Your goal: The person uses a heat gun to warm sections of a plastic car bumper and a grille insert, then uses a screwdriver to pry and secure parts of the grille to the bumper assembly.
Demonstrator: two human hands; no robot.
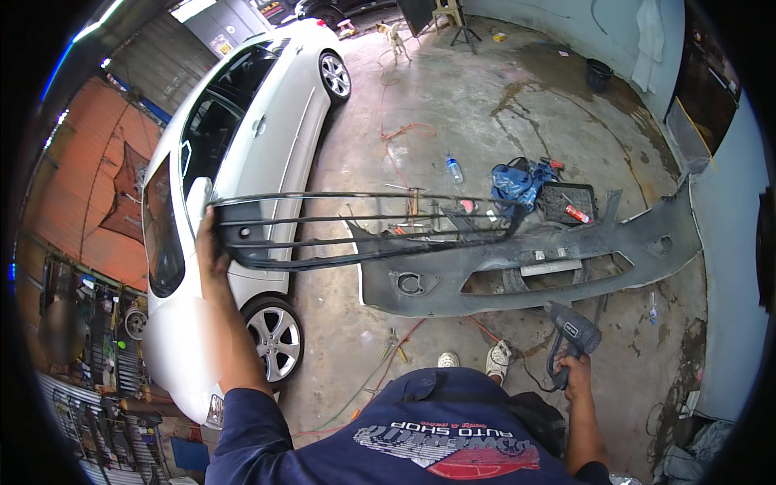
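Nearest the camera is the person's dark blue shirt [420, 436], and the two forearms come out of it. The right hand [575, 370] is closed around the handle of a heat gun [572, 335], nozzle pointing up and to the left, its cord going down to the floor [485, 105]. The left hand [212, 246] is raised and closed on the left end of a long black grille [364, 229], which hangs in the air across the view, in front of the white car [242, 162]. Past the grille, a grey bumper [533, 267] lies on the floor.

The grille seems light, since one hand carries it, but it is thin plastic with slim bars, so I judge it flexible and easy to crack. The thicker end frame is the better place to hold, not the bars. A blue bag [517, 184] and a bottle [454, 168] lie behind the bumper.
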